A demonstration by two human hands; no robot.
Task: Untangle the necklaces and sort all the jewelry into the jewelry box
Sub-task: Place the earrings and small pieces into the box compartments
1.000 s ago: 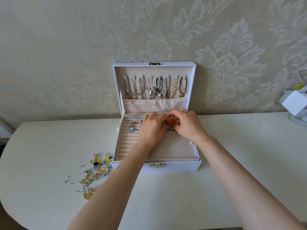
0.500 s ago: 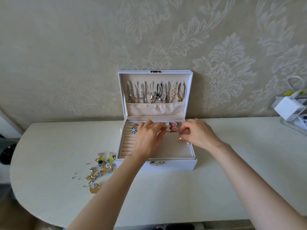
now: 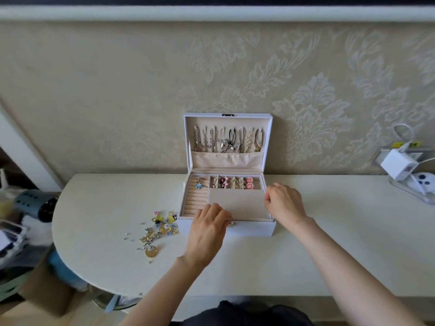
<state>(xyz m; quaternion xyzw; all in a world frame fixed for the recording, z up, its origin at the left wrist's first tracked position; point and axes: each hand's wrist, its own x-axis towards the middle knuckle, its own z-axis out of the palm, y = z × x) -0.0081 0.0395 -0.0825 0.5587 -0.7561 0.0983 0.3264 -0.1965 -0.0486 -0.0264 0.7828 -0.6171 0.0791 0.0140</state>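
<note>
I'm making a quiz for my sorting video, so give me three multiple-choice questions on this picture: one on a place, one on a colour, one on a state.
1. Where is the loose jewelry pile? A) on the table, left of the jewelry box B) in the box's large compartment C) right of the box
2. What colour is the flower piece on the ring rolls? A) red B) blue C) green
3. How is the lid? A) shut B) open and upright C) lying detached

Answers: 1 A, it lies by the box's left front corner; 2 B, its petals are blue; 3 B, necklaces hang inside it.
</note>
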